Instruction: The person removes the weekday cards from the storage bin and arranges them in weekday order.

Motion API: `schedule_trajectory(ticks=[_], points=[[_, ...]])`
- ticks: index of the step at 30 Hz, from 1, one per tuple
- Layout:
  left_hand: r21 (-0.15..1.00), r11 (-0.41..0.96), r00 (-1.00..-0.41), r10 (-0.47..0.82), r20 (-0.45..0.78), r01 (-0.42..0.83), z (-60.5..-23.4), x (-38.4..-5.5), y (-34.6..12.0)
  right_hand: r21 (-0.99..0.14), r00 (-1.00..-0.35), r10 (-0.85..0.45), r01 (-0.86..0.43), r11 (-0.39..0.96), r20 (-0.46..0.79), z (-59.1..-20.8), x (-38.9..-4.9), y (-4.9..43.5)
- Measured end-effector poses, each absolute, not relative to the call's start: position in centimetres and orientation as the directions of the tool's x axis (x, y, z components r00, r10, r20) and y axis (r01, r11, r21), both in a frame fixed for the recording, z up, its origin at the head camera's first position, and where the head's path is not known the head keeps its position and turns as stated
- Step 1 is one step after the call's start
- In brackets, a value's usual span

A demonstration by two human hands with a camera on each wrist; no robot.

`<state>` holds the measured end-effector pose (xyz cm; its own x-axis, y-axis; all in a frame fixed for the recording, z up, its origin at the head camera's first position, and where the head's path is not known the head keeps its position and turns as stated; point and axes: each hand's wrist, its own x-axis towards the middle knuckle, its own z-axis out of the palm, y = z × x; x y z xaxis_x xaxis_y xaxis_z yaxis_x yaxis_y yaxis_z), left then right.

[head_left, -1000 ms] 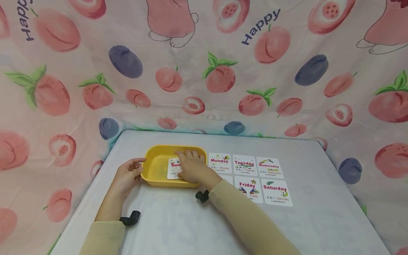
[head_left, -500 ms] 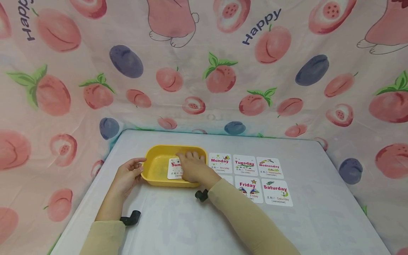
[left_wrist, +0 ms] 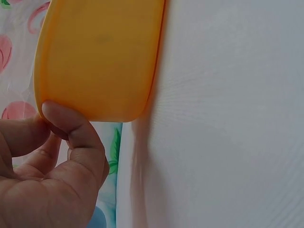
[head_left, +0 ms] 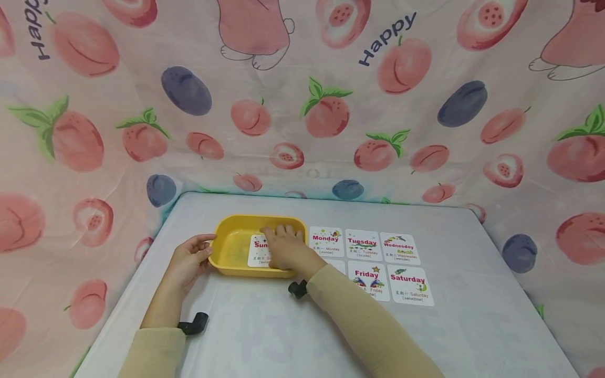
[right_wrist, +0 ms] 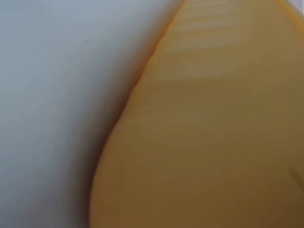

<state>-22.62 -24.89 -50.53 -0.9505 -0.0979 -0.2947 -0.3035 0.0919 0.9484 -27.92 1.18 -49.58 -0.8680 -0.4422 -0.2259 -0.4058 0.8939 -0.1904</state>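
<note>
A yellow plastic tray [head_left: 229, 272] stands on the white table in the head view. My left hand [head_left: 189, 262] pinches its left rim; the left wrist view shows the thumb [left_wrist: 64, 116] against the outer wall of the tray [left_wrist: 102, 57]. Inside the tray is a white "Sunday" card [head_left: 257, 253]. My right hand [head_left: 289, 249] reaches in over the right part of this card, with fingers curled down around it. Its fingertips are mostly hidden. Only the tray's outside [right_wrist: 199, 142] fills the right wrist view, beside the white table surface.
Right of the tray lie day cards in two rows: Monday [head_left: 326, 242], Tuesday [head_left: 363, 245] and Wednesday [head_left: 399, 249] behind, Friday [head_left: 367, 275] and Saturday [head_left: 410, 285] in front. Another front card is mostly covered by the right arm. A fruit-printed cloth [head_left: 293, 105] hangs behind the table.
Under my right hand, the Sunday card has shifted very slightly toward me. The right hand has barely moved. My left hand and the tray stay in place.
</note>
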Motion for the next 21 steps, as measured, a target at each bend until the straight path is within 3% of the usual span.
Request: schedule_trajectory(ticks=[21], points=[[0.948, 0.094, -0.95, -0.107, -0.295, -0.305, -50.58, -22.67, -24.79, -0.235, -0.878, -0.431, -0.383, 0.893, -0.207, -49.47, -27.68, 1.32]])
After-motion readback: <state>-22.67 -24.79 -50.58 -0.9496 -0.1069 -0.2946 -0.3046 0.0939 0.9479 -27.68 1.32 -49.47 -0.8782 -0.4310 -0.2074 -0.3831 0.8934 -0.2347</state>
